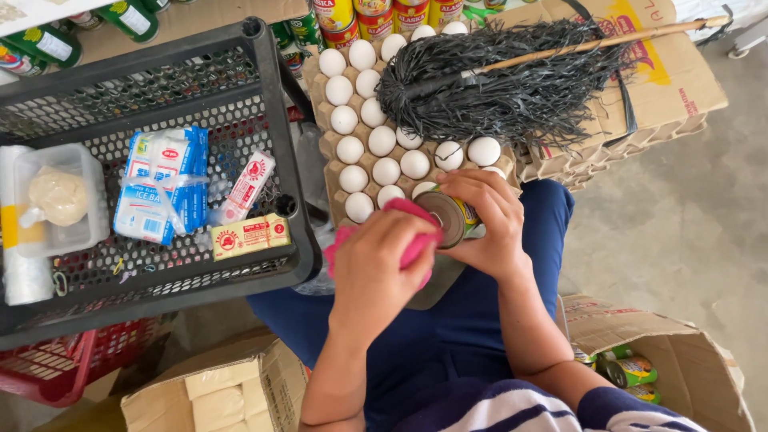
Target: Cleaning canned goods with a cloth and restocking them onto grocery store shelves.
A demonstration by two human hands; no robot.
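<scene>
The right hand (490, 228) keeps a clenched grip around a small tin can (450, 216), fingers wrapped over its side, the can tilted so that its metal end faces the left hand (376, 268). The left hand has its grip closed on a pink cloth (410, 232), which is pressed against the end of the can. Both hands are positioned over the person's lap, above dark blue trousers (448, 328), at the near edge of a cardboard egg tray (330, 152). The tray carries white eggs (382, 141) in rows. A black string mop (496, 80) with a wooden handle lies across the far part of the tray and on a flattened cardboard box (664, 80). To the left, a black plastic crate (272, 96) holds a blue-and-white packet (160, 186), a clear tub (60, 200) and a yellow block-shaped pack (250, 237). More cans (360, 16) stand beyond the tray. An open carton (680, 360) at lower right contains further cans, lying well apart from the hands.
</scene>
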